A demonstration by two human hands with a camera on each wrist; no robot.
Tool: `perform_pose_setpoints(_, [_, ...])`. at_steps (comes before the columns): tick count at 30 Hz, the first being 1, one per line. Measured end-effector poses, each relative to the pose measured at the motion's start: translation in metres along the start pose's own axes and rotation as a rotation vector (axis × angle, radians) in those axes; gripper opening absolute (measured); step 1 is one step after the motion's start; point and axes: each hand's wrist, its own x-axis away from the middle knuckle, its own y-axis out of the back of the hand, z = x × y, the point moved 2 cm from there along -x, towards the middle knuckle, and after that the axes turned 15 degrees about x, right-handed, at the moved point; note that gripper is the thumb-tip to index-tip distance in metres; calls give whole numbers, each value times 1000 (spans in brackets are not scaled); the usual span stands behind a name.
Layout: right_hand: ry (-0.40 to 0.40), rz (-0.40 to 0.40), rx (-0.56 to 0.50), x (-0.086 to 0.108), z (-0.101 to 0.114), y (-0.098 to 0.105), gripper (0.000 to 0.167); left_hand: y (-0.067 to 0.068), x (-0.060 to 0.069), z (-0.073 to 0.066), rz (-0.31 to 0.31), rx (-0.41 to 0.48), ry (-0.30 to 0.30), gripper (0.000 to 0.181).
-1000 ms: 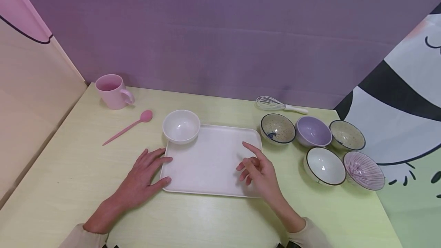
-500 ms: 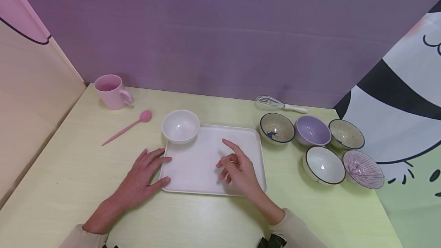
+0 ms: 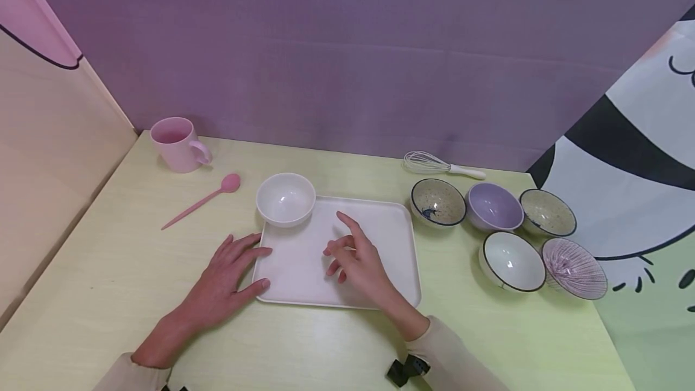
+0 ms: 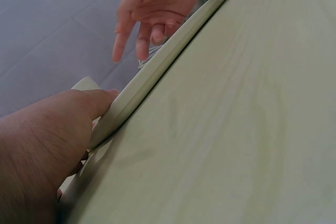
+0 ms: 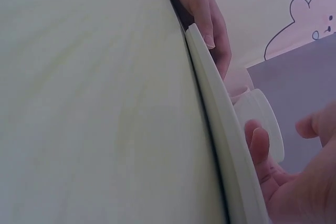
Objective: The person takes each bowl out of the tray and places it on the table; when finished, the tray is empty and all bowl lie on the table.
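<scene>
A white rectangular tray [image 3: 304, 270] lies flat on the table, with a white bowl [image 3: 286, 200] over its back left corner. At the tray's left edge rests my left hand [image 3: 219, 282], thumb and index fingertip on the rim and fingers relaxed. My right hand [image 3: 355, 261] hovers above the middle of the tray and holds nothing. Its index finger points forward while the other fingers are loosely bent. In the left wrist view, my left thumb touches the tray rim [image 4: 157, 66]. The right wrist view has the white bowl [image 5: 262, 124] beyond my right fingers.
Back left stand a pink mug [image 3: 176, 146] and a pink spoon [image 3: 201, 203]. To the right are a speckled bowl [image 3: 437, 201], a purple bowl [image 3: 494, 207], a white dark-rimmed bowl [image 3: 512, 261], a striped bowl [image 3: 574, 267] and another speckled bowl [image 3: 547, 213]. A whisk [image 3: 442, 166] lies behind them.
My right hand has moved left from the tray's right side to above its middle, still holding nothing. My left hand, the tray and the bowls have stayed in place.
</scene>
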Motion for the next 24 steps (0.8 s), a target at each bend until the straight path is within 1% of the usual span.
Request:
perform_pose_setpoints(6, [-8, 7, -14, -13, 2, -7, 73, 0, 0, 0, -5, -8, -10, 50])
perform_pose_setpoints(11, [-12, 4, -32, -25, 3, -14, 76, 0, 0, 0, -1, -8, -5, 51])
perform_pose_setpoints(18, [-22, 0, -73, -42, 4, -21, 86, 0, 0, -1, -3, -11, -11, 51])
perform_pose_setpoints(24, [-3, -28, -54, -54, 10, -25, 86, 0, 0, -2, -11, -12, -30, 50])
